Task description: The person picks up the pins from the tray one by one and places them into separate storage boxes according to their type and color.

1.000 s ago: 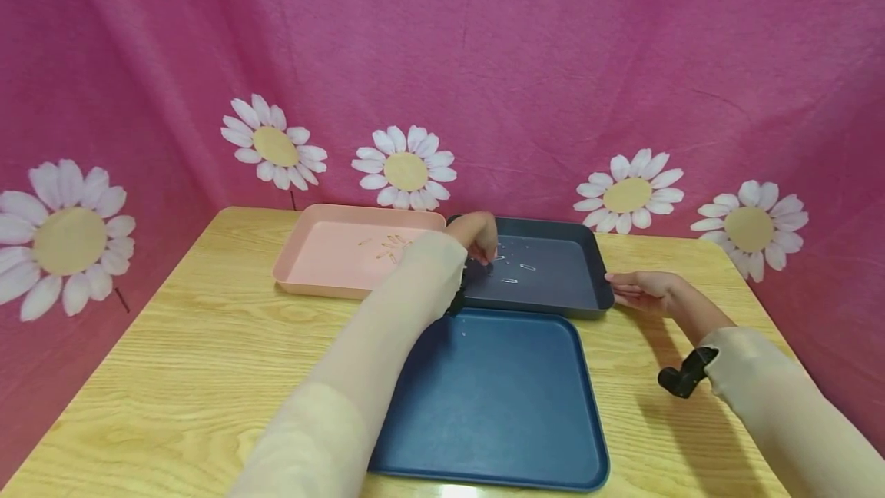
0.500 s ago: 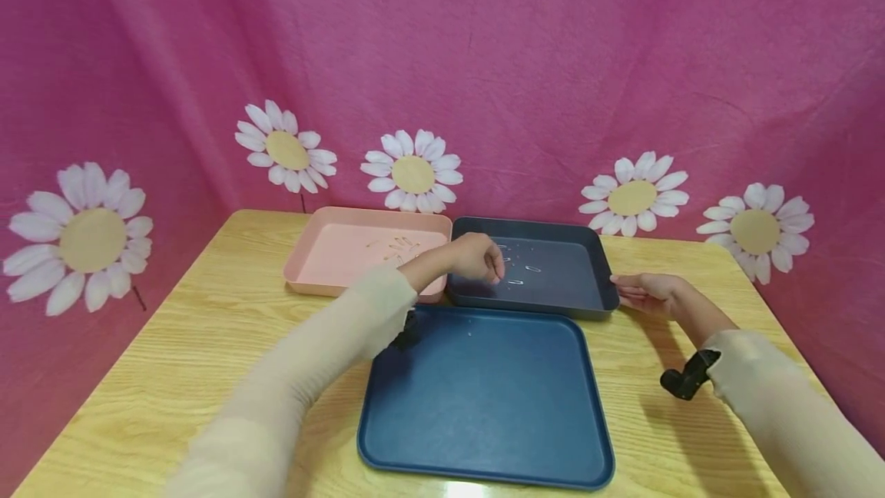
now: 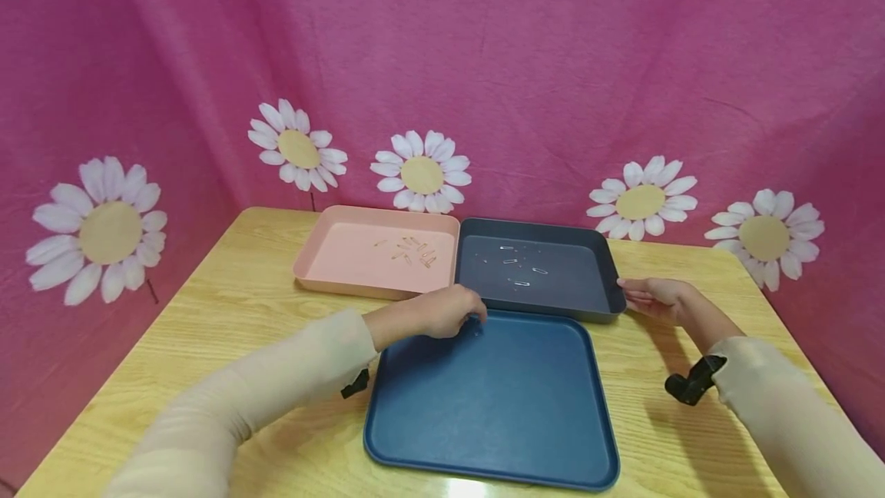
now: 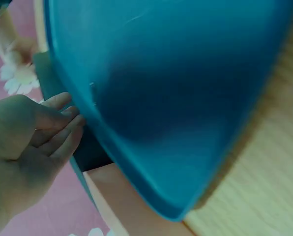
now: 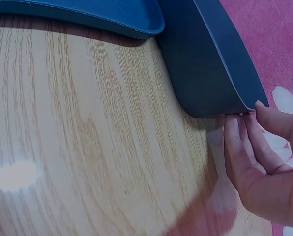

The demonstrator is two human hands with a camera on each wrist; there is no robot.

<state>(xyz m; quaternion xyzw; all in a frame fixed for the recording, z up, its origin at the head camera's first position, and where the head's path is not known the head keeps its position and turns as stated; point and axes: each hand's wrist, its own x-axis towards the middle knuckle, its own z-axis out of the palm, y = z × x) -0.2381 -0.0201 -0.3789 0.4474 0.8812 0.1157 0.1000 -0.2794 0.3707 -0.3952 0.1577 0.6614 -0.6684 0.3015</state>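
Note:
My left hand (image 3: 449, 312) hovers at the far edge of the flat blue tray (image 3: 498, 413), fingers loosely bent and pointing down. Just by its fingertips lies a tiny shiny metal piece (image 4: 93, 93) on the tray; nothing shows between the fingers in the left wrist view. My right hand (image 3: 657, 300) holds the right end of the dark grey deep tray (image 3: 567, 306). Its thumb is on the rim and its fingers lie against the outer wall, as the right wrist view shows. Inside are several slim silver pieces like safety pins (image 3: 522, 283) and some tiny specks.
A pink deep tray (image 3: 332, 283) stands left of the dark one, with several gold pin-like pieces (image 3: 406, 247) in it. All the trays are on a wooden table (image 3: 207, 329). A pink cloth with daisies (image 3: 525, 83) hangs behind.
My left hand has come back from over the dark tray to the far edge of the blue tray. The right hand stays at the dark tray's end. The head view has shifted slightly.

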